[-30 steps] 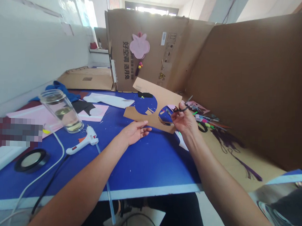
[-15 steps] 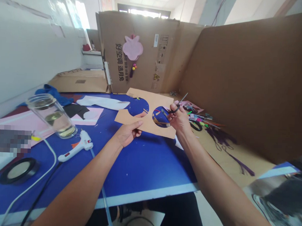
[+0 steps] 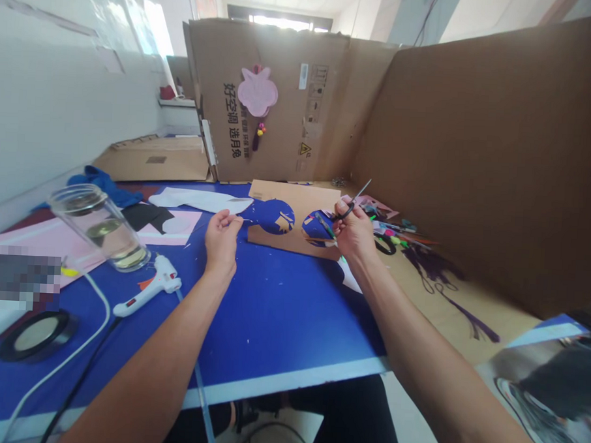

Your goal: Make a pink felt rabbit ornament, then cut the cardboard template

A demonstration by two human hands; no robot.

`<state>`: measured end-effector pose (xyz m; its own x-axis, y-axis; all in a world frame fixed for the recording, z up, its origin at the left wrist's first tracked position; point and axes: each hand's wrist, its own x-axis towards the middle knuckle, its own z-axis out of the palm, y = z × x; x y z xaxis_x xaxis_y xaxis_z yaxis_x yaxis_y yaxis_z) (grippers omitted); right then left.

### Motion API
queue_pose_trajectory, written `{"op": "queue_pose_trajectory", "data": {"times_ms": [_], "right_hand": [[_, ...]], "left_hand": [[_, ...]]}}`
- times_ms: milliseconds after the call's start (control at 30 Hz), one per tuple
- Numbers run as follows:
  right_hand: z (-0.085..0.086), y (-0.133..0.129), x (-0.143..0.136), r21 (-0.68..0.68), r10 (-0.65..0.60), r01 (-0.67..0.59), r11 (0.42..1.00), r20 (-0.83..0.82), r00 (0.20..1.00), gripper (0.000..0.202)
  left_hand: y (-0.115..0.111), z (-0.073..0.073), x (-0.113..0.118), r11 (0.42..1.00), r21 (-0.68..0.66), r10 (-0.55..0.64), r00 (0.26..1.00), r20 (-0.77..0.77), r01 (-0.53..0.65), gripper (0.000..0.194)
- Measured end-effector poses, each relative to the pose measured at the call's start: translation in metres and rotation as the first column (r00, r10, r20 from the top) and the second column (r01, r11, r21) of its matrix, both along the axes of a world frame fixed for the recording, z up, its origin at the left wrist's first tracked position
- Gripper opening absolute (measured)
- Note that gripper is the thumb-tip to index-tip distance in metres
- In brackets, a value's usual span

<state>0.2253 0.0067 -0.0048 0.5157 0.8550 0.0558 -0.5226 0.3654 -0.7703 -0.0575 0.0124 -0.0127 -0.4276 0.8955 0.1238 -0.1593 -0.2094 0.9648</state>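
My right hand [image 3: 354, 230] is closed round black-handled scissors [image 3: 359, 193], blades pointing up and away. Beside its fingers lies a tan card sheet [image 3: 297, 194] with round cut-outs, through which blue tabletop and scraps show. Whether the right fingers touch the sheet, I cannot tell. Left of the sheet, my left hand [image 3: 222, 243] is raised over the table, thumb and fingers pinched together. A faint thin bit shows near the fingertips, too small to name.
A white glue gun [image 3: 151, 286], a glass jar [image 3: 102, 226] with liquid and a tape roll [image 3: 36, 335] stand left. Dark tassels [image 3: 431, 263] and pens lie right. Tall cardboard panels [image 3: 455, 143] enclose the back and right side.
My left hand has let go of the card sheet and moved left and slightly up. The sheet has settled flatter and a little to the right. My right hand keeps the scissors.
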Motion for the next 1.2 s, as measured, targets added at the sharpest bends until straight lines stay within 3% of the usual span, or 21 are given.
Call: {"op": "queue_pose_trajectory", "data": {"times_ms": [67, 133, 233, 367, 500, 600, 800, 967, 1200], "right_hand": [[0.000, -0.002, -0.004, -0.002, 0.022, -0.022, 1.000, 0.018, 1.000, 0.049], [0.001, -0.004, -0.009, 0.012, 0.057, -0.057, 0.998, 0.033, 0.998, 0.052], [0.002, -0.008, -0.018, 0.037, 0.089, -0.091, 0.995, 0.063, 0.994, 0.055], [0.004, -0.014, -0.031, 0.016, 0.118, -0.120, 0.993, 0.111, 0.987, 0.054], [0.006, -0.020, -0.043, 0.008, 0.156, -0.159, 0.987, 0.161, 0.974, 0.054], [0.008, -0.023, -0.046, 0.016, 0.164, -0.172, 0.985, 0.213, 0.963, 0.055], [0.009, -0.020, -0.027, -0.012, 0.198, -0.211, 0.977, 0.396, 0.897, 0.054], [0.007, -0.017, -0.008, -0.076, 0.264, -0.269, 0.960, 0.567, 0.780, 0.054], [0.007, -0.022, 0.004, -0.236, 0.484, -0.442, 0.865, 0.622, 0.615, 0.058]], "left_hand": [[-0.001, -0.002, 0.000, 0.995, 0.097, 0.046, 0.985, -0.168, -0.030, 0.037], [-0.006, -0.004, 0.005, 0.989, 0.146, 0.021, 0.937, -0.348, 0.032, 0.028], [-0.017, -0.007, 0.017, 0.972, 0.109, -0.110, 0.815, -0.569, 0.208, 0.024], [-0.023, -0.011, 0.026, 0.944, 0.027, -0.221, 0.692, -0.687, 0.328, 0.029], [-0.022, -0.009, 0.023, 0.901, -0.006, -0.335, 0.686, -0.645, 0.434, 0.017], [-0.023, -0.004, 0.022, 0.891, 0.025, -0.338, 0.699, -0.630, 0.454, 0.023], [-0.019, -0.001, 0.017, 0.940, 0.062, -0.262, 0.826, -0.499, 0.336, 0.017], [-0.010, 0.006, 0.003, 0.975, 0.056, -0.186, 0.929, -0.321, 0.215, 0.018], [-0.006, 0.021, -0.016, 0.993, 0.049, -0.103, 0.986, -0.133, 0.111, 0.023]]}}
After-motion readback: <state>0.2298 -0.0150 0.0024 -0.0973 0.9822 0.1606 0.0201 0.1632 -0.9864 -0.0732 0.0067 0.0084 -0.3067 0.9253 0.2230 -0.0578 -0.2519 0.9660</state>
